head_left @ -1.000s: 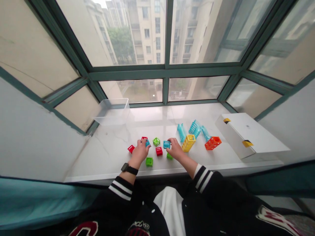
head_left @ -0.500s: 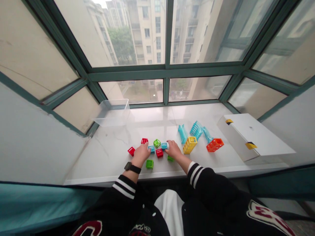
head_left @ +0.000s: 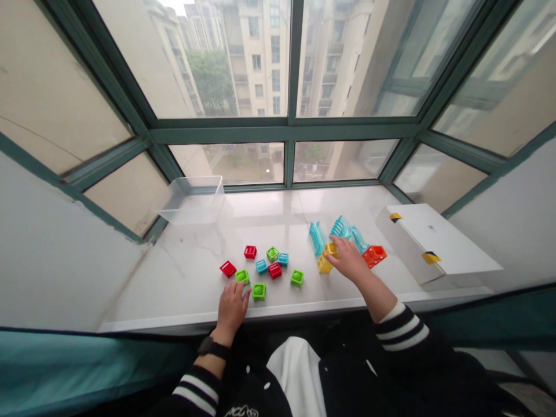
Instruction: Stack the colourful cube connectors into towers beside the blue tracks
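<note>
My right hand (head_left: 351,262) has its thumb and fingers round the top of a tall yellow openwork block (head_left: 324,264), which stands upright. Near the front edge, my left hand (head_left: 231,304) rests with fingers slightly spread and nothing visible in it. Its fingertips are close to a green block (head_left: 242,277), with another green block (head_left: 259,292) just to the right. Small blocks lie scattered between the hands: a red block (head_left: 275,270), a blue block (head_left: 261,266), a second blue block (head_left: 283,259), a green block (head_left: 272,253) and a green block (head_left: 297,278).
Two more red blocks, one red block (head_left: 250,252) farther back and one red block (head_left: 228,269), lie left. Blue openwork pieces (head_left: 317,238) and an orange block (head_left: 375,256) surround the right hand. A clear plastic bin (head_left: 191,205) stands back left, a white box (head_left: 447,240) right.
My right hand has left the small blue block and moved right to the yellow block. My left hand has drawn back toward the front edge, uncovering a green block.
</note>
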`<state>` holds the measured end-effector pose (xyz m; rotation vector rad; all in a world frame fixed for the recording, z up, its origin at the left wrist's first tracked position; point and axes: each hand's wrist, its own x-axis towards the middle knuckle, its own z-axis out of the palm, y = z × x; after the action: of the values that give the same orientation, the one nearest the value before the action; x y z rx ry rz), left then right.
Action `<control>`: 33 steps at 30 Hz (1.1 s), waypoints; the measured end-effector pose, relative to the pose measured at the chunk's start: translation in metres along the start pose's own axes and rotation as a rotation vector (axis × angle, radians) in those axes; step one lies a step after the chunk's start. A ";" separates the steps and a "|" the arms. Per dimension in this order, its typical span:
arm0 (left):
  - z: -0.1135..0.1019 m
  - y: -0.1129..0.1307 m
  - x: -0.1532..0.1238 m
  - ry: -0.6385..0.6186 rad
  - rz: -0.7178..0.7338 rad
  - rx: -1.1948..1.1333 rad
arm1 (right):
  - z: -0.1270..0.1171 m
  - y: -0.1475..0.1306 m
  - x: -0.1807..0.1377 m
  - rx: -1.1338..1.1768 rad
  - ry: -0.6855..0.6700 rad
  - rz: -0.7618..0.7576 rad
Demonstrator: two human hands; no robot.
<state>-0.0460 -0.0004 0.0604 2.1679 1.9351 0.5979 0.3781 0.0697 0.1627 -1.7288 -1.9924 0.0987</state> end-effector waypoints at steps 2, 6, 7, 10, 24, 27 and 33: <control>0.005 0.001 0.001 0.020 -0.012 -0.008 | 0.006 0.007 -0.004 -0.017 -0.054 0.013; -0.001 0.004 0.004 0.096 -0.047 -0.034 | -0.007 0.008 -0.010 0.024 -0.073 0.007; -0.005 0.008 0.005 0.127 -0.045 -0.055 | -0.015 0.006 -0.010 0.048 -0.059 0.002; -0.023 0.032 0.013 0.208 0.066 -0.173 | -0.040 -0.006 -0.010 0.148 0.019 -0.016; -0.026 0.084 0.061 -0.016 0.281 -0.163 | 0.021 -0.083 -0.024 0.755 -0.056 0.001; -0.034 0.067 0.062 -0.031 0.068 -0.079 | 0.042 -0.077 -0.029 0.751 -0.052 0.066; -0.046 0.042 0.074 -0.065 -0.134 -0.028 | 0.093 -0.094 -0.036 0.570 -0.201 -0.030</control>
<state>-0.0204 0.0605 0.1317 1.9962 2.0053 0.5219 0.2574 0.0419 0.1047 -1.3557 -1.8753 0.7765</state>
